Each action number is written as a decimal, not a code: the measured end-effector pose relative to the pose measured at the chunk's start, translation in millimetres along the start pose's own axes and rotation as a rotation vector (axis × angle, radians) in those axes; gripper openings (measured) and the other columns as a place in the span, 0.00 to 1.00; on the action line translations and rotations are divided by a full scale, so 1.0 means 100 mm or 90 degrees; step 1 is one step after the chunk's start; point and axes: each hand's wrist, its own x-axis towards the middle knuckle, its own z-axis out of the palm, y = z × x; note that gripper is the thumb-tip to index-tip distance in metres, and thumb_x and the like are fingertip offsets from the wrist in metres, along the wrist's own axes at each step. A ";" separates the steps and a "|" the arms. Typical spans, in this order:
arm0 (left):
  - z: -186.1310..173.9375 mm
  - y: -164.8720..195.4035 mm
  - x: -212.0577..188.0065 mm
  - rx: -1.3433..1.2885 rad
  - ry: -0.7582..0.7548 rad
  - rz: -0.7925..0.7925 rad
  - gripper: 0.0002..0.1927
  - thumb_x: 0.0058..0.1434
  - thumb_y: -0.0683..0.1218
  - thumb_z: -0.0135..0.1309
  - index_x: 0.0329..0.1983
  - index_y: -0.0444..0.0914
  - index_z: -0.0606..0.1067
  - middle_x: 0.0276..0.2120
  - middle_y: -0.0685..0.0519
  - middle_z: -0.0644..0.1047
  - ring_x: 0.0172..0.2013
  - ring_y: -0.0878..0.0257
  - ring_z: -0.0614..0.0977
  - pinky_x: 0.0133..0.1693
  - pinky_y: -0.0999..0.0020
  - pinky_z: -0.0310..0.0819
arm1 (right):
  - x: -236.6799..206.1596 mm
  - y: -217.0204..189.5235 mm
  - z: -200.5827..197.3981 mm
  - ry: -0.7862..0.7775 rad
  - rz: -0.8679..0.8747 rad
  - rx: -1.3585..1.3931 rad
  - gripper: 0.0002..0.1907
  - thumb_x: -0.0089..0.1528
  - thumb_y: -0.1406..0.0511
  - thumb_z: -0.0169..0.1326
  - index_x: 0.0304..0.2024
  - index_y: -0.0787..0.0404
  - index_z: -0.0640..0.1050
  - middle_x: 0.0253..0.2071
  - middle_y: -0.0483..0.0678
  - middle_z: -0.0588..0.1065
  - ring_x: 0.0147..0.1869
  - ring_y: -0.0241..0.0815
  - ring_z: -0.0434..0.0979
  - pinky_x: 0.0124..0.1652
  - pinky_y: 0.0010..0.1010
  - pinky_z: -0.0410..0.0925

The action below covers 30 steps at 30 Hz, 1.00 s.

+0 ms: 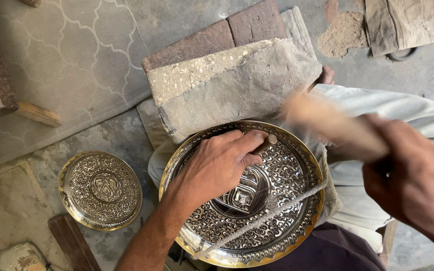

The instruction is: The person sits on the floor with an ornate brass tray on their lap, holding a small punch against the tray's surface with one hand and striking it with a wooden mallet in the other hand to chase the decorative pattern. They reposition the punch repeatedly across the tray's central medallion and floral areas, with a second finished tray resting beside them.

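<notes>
Far left, a grey rug [71,55] covers the floor, a wooden block [38,114] at its edge. Below it a small engraved plate [100,190] lies flat on the concrete, well apart from my work, with a dark wooden strip [73,243] just beside its lower rim. Now the middle: the big plate [287,211] rests tilted on my lap, gold rim all round, its top edge leaning against a dusty padded block [232,85] with bricks [227,32] behind. My left hand [217,165] lies on the plate, fingers closed around a chisel [266,143], its tip hidden under my hand. A cord [272,213] runs slantwise across the engraved face. To the right, my right hand [418,185] is clenched on a hammer [327,123], which is blurred above the plate's upper right rim. My pale trouser leg [393,108] stretches behind it.
</notes>
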 end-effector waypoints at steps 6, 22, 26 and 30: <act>-0.01 0.02 -0.01 0.007 -0.008 -0.004 0.14 0.64 0.43 0.59 0.52 0.41 0.75 0.32 0.47 0.79 0.31 0.50 0.84 0.30 0.54 0.76 | 0.10 0.04 0.05 -0.089 -0.110 -0.212 0.32 0.58 0.70 0.59 0.66 0.54 0.74 0.37 0.50 0.79 0.33 0.46 0.81 0.35 0.37 0.75; -0.01 0.02 0.01 -0.010 -0.012 -0.011 0.17 0.62 0.43 0.60 0.55 0.40 0.75 0.35 0.45 0.80 0.33 0.49 0.85 0.31 0.55 0.77 | 0.08 -0.01 0.26 0.060 0.004 0.197 0.25 0.56 0.67 0.63 0.55 0.58 0.74 0.38 0.46 0.79 0.40 0.43 0.82 0.39 0.34 0.74; -0.02 0.01 0.01 -0.010 0.002 0.007 0.17 0.63 0.43 0.60 0.56 0.41 0.76 0.36 0.45 0.80 0.34 0.48 0.84 0.33 0.55 0.78 | 0.03 -0.10 0.31 0.094 0.033 0.301 0.28 0.54 0.68 0.61 0.57 0.56 0.72 0.38 0.45 0.79 0.41 0.42 0.81 0.41 0.33 0.74; -0.03 0.01 0.01 0.002 -0.014 -0.013 0.18 0.62 0.43 0.59 0.56 0.42 0.76 0.34 0.45 0.80 0.33 0.48 0.84 0.33 0.54 0.78 | -0.02 -0.17 0.28 0.064 -0.026 -0.180 0.30 0.53 0.70 0.65 0.59 0.53 0.79 0.37 0.49 0.80 0.42 0.45 0.82 0.43 0.36 0.73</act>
